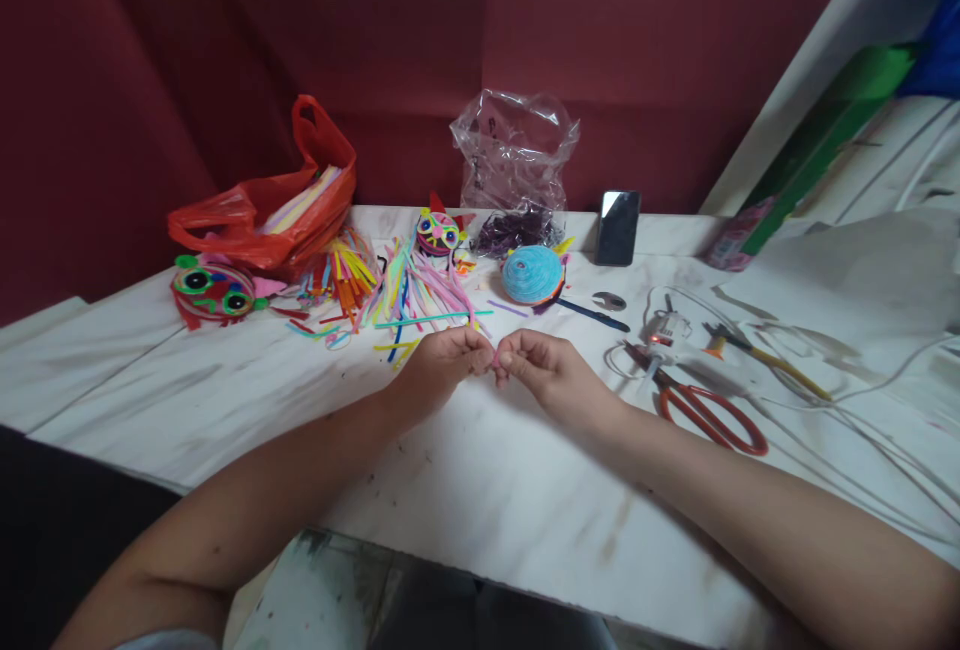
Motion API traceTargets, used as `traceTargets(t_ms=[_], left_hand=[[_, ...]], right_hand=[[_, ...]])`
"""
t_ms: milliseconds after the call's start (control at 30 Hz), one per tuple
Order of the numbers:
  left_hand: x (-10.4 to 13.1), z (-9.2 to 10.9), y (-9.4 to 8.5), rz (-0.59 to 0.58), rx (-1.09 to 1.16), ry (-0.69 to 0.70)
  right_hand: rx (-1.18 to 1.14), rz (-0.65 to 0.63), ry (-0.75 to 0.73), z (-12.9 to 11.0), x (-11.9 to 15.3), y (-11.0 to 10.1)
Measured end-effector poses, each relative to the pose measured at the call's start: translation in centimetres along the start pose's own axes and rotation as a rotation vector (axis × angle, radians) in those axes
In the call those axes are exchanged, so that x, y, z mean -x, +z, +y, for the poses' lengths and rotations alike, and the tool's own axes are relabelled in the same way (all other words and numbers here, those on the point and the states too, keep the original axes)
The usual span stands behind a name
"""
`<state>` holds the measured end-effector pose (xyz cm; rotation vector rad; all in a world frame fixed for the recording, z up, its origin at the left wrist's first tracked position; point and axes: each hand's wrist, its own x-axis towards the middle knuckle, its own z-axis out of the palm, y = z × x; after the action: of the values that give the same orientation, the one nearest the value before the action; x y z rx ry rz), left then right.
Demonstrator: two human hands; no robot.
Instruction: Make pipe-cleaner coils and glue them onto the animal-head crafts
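Note:
My left hand (452,358) and my right hand (541,366) meet over the middle of the white marbled table (480,490). Both are closed in a pinch, fingertips nearly touching, on a small pink piece (495,359) that my fingers mostly cover. Just beyond them lie loose pastel fuzzy strips (431,292), with a green strip (435,319) nearest my left hand. A round blue coiled piece (532,275) sits behind my right hand.
Orange-handled scissors (712,418), a white plug device (670,332) and cables are on the right. Toward the back stand a red bag (262,220), a clear bag (516,155) and a phone (618,228). Colourful figures (214,290) lie at left.

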<state>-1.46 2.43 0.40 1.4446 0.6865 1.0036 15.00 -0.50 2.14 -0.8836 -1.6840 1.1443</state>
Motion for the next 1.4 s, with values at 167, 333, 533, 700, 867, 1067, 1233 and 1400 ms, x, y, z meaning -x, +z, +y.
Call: traceTargets(t_ms=[167,333,533,700,867,1067,1233,1400], left_hand=[[0.1,0.6,-0.5,-0.078,-0.119,-0.071],[0.5,1.8,-0.2,-0.044,-0.35,0.017],[0.1,0.6,0.1,0.073,-0.134,0.047],[-0.2,-0.1,0.6,0.121,0.078,0.049],[0.0,-0.3,0.9,0.069,0.038,0.033],[0.0,-0.1,0.5,0.124,-0.045,0.045],[0.1,0.7,0.9,0.059,-0.023,0.014],[-0.1,0.0,0.9,0.037,0.084,0.011]], right_hand=[[0.277,-0.019,-0.043,-0.4,0.2,-0.3],[0.201,0.016,0.029,-0.4,0.1,-0.1],[-0.216,0.073,0.11,0.5,-0.5,0.4],[-0.34,0.109,0.166,1.2,-0.5,1.1],[-0.287,0.137,0.132,1.2,-0.2,1.3],[-0.267,0.16,0.111,1.3,-0.6,0.7],[-0.238,0.178,0.111,1.6,-0.6,0.7],[-0.217,0.107,0.094,1.4,-0.4,0.7]])
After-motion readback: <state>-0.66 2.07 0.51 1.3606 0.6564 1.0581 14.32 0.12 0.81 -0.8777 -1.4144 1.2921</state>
